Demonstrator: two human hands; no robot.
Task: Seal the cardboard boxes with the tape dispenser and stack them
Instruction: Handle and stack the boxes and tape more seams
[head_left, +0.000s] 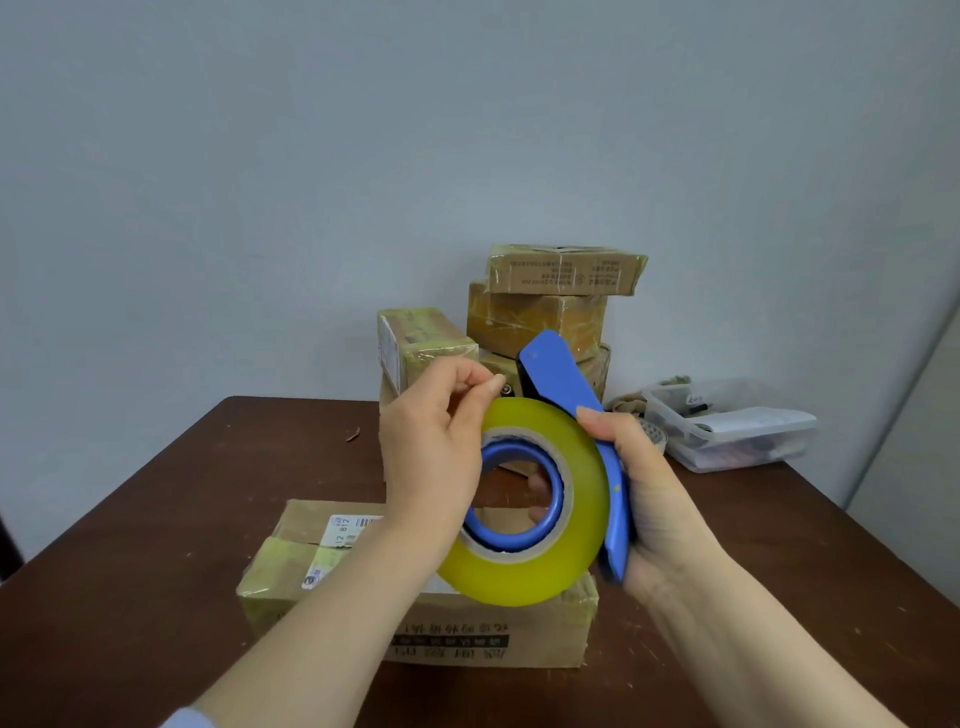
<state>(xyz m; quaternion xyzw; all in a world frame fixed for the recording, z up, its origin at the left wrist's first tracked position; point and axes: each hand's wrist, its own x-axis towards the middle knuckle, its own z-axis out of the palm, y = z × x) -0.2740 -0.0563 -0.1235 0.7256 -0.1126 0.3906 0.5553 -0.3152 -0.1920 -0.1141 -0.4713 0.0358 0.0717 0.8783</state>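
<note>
— Blue first: the blue plastic tape dispenser (556, 374) w/ the yellowish clear tape roll (587, 499), who's got it?
— Right hand (654, 509). Its grip is wrapped round the handle edge and the roll is upright in the air. The left hand (431, 447) has a thumb-and-forefinger grip pinched at the roll's top, prob. on the tape end; can't make out the film itself.
— And the box to seal?
— Brown cardboard box (467, 639), flat on the dark wooden table (156, 519), directly below the roll. Long axis looks left-right, across the body.
— So the pull?
— Cutter end points up & away, so I'd say the dispenser needs tipping down onto the lid. Left hand is nearer the box's left end. The stack of taped cardboard boxes (545, 312) is behind, by the wall.
</note>
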